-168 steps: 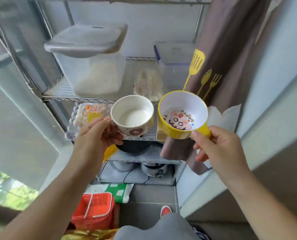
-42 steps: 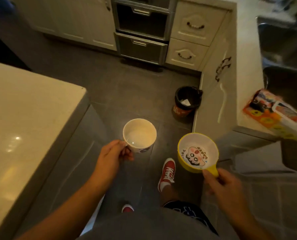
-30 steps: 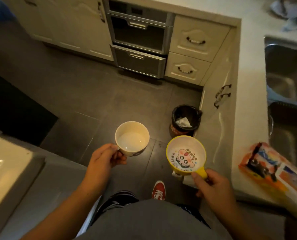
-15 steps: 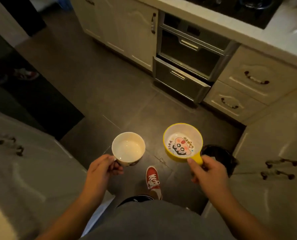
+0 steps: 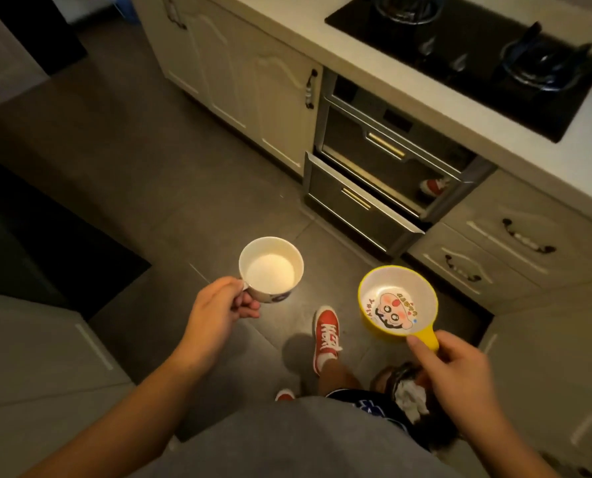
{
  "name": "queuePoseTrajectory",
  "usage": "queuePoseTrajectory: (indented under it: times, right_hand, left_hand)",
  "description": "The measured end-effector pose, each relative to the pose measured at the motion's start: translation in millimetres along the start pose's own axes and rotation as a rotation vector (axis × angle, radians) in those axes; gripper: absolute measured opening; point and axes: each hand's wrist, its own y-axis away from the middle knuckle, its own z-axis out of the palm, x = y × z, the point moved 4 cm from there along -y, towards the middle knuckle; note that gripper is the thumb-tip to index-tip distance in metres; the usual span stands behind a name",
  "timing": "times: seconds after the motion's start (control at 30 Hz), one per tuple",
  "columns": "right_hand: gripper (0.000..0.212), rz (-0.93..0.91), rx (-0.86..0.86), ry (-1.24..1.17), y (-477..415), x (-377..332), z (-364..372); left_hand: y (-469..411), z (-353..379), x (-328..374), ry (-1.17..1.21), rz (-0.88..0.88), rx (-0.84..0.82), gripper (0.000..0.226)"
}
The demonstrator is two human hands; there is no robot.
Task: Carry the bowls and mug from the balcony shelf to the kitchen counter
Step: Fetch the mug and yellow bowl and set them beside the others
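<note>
My left hand [image 5: 218, 305] grips the handle of a white mug [image 5: 271, 269], held upright over the dark tiled floor. My right hand [image 5: 456, 370] pinches the short handle of a yellow bowl [image 5: 397, 301] with a white inside and a cartoon face printed on its bottom. Both are empty and level, about a hand's width apart at waist height. The pale kitchen counter [image 5: 363, 60] runs across the upper right, well beyond both hands.
A black gas hob [image 5: 477, 53] is set in the counter, with a steel oven and drawer [image 5: 373, 174] below and cream cabinets on both sides. A small black bin [image 5: 408, 391] with crumpled paper stands under my right hand. Another grey cabinet [image 5: 35, 367] is at the lower left.
I have walked from the bright balcony shelf into the dim kitchen. Over the last second the view swung left along the counter, from the sink to the hob. Both hands kept their holds.
</note>
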Motion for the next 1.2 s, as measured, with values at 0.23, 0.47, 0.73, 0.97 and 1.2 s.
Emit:
queuePoseTrajectory:
  times: [0.23,0.47,0.73,0.97,1.2]
  right_hand:
    - [0.027,-0.007,-0.168,-0.015,-140.1,-29.9,17.8]
    - [0.028,-0.141,-0.422,-0.001,-261.9,-119.6,77.7]
    - [0.025,-0.282,-0.596,0.058,-355.1,-233.5,205.9]
    - [0.029,-0.269,-0.616,0.056,-420.5,-304.6,298.3]
    - [0.025,-0.186,-0.543,0.055,-483.6,-343.9,316.6]
  left_hand:
    - [-95.3,35.8,48.5,0.056,0.026,0.090,0.054]
    - [-136.5,7.3,83.3,0.129,0.029,0.330,0.053]
    - [-179.6,-73.6,96.5,0.076,-0.034,0.603,0.054]
    - [-266.2,-147.3,138.1,0.039,-0.056,0.634,0.041]
    - [-378.9,-192.5,199.4,0.044,-0.060,0.543,0.036]
